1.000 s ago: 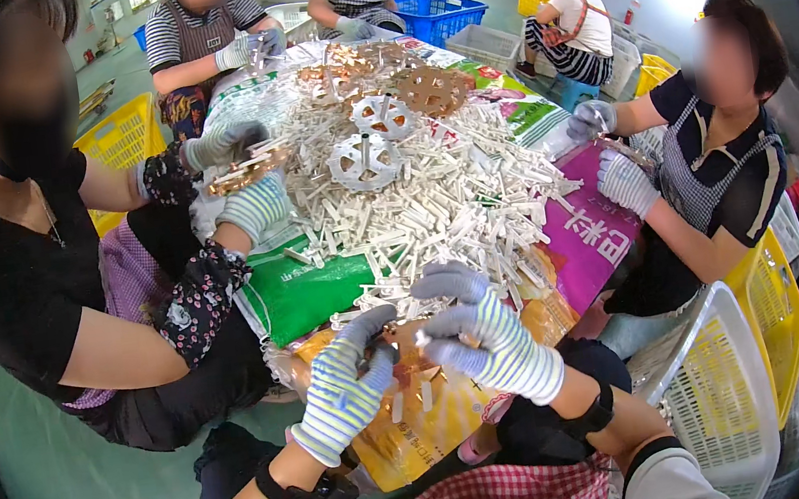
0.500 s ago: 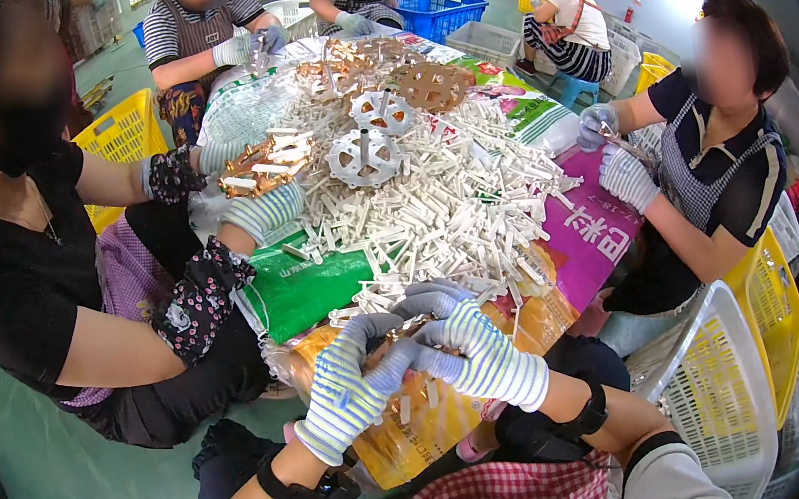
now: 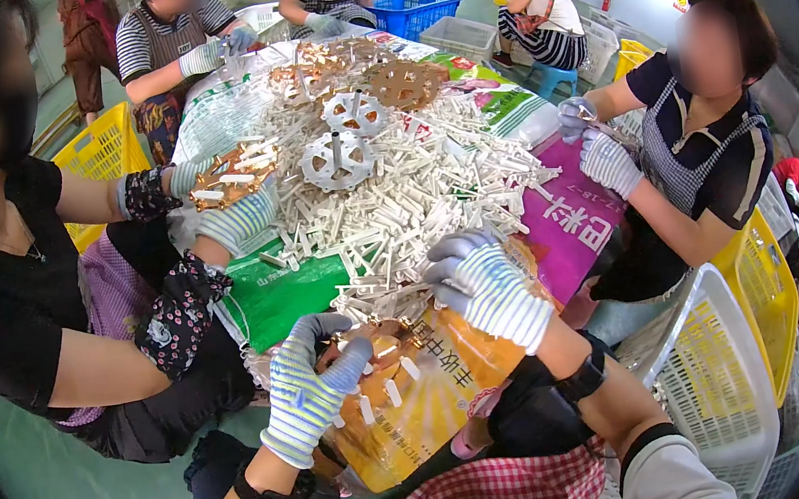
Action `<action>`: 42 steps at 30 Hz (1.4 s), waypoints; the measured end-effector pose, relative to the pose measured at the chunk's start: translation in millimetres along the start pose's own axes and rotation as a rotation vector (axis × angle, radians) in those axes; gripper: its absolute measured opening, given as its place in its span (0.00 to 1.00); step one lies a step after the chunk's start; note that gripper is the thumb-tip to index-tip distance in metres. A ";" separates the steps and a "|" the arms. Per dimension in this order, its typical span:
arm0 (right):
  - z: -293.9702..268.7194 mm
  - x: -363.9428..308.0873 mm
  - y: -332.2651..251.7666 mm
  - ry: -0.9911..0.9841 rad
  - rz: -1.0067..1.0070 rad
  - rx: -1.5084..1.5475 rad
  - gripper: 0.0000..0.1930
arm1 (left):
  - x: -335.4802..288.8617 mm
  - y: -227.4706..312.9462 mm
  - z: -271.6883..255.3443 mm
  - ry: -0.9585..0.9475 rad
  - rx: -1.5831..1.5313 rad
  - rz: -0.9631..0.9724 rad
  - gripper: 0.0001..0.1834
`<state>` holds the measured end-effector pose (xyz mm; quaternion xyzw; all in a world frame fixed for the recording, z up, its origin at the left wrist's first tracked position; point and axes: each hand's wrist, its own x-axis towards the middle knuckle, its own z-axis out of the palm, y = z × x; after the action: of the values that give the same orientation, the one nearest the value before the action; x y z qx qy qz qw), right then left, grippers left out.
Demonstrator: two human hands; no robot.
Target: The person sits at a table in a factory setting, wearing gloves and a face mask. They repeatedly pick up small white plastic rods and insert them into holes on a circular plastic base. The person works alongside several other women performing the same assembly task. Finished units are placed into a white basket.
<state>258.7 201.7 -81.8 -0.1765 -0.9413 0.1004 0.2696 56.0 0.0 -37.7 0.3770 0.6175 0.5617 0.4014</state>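
Observation:
My left hand (image 3: 306, 383), in a striped glove with grey fingertips, grips the edge of a copper-coloured metal plate (image 3: 393, 341) over the near side of the table. Small white strips sit on the plate's face; its far edge blends into the pile. My right hand (image 3: 493, 288), gloved alike, is apart from the plate, at the near right edge of a heap of white strips (image 3: 404, 208). Its fingers are bent slightly and spread, with nothing visible in them. A few loose white strips (image 3: 391, 392) lie on the yellow sacking (image 3: 442, 416) close to my left hand.
Two silver notched discs (image 3: 337, 161) with upright posts stand on the heap, copper ones (image 3: 406, 84) behind. A co-worker at left holds a copper plate (image 3: 234, 178); another at right works with gloved hands (image 3: 607, 162). White (image 3: 708, 370) and yellow baskets (image 3: 765, 302) stand at my right.
My hands were together at the plate; now the right has come away, up and right to the heap. The left has moved slightly left and still holds the plate. The view has shifted somewhat.

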 end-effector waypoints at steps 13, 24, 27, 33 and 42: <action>26.9 15.2 -18.1 0.181 -0.045 -0.065 0.13 | 1.8 -16.1 -6.5 -0.077 0.165 -0.010 0.17; 23.8 2.4 -75.3 0.150 -0.039 0.423 0.07 | 5.4 -20.9 1.2 -0.064 0.268 0.270 0.19; 26.8 2.2 -74.0 0.134 -0.051 0.410 0.08 | 5.5 -18.9 -2.3 -0.108 0.251 0.169 0.20; 26.5 1.2 -80.7 0.049 -0.015 0.503 0.10 | 4.9 -5.8 -3.9 -0.116 0.422 0.252 0.19; 27.2 5.6 -83.4 0.118 -0.152 0.474 0.12 | 8.3 -0.4 -3.8 -0.084 0.363 0.127 0.12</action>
<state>216.2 124.8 -78.1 -0.0429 -0.8847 0.2872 0.3647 49.3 6.1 -38.5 0.5046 0.6664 0.4491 0.3156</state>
